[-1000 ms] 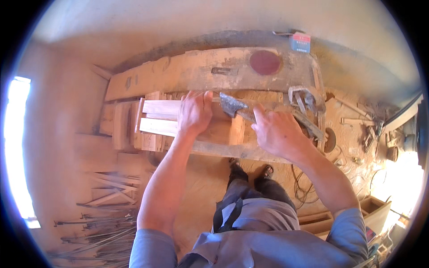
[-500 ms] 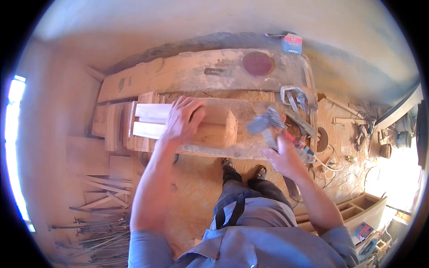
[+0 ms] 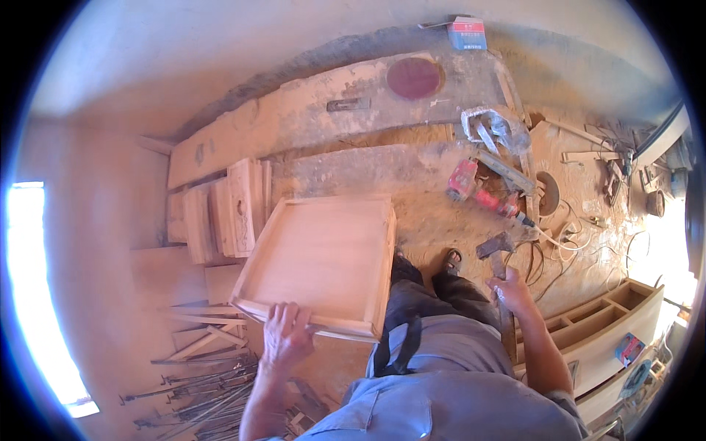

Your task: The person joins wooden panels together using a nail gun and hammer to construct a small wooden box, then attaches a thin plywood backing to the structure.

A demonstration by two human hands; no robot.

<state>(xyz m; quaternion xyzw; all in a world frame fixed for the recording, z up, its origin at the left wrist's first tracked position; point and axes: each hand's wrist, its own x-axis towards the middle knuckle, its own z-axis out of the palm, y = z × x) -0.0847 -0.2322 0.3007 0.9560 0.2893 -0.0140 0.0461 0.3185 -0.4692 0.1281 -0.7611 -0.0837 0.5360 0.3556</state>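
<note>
My left hand (image 3: 287,332) grips the near edge of a shallow, square drawer (image 3: 320,257) of pale wood, its fingers curled over the rim. The drawer is tilted, with its flat panel facing up at me and its far side over the workbench. In my right hand (image 3: 512,291) is a hammer (image 3: 496,250); my fingers are wrapped round its wooden handle and its dark head points away from me. The hammer is held apart from the drawer, to the right of my legs.
On the worn workbench (image 3: 323,173) lie a red air tool (image 3: 485,195) with a pale hose, a purple-brown disc (image 3: 415,78) and a box (image 3: 468,34). Wooden drawer parts (image 3: 232,206) stand at left. Metal clamps (image 3: 206,397) lie on the floor; a compartmented wooden piece (image 3: 599,323) is at right.
The drawer has come off the bench toward me and turned from its edge to show its broad panel. My left hand moved to its near rim; the hammer moved right and nearer.
</note>
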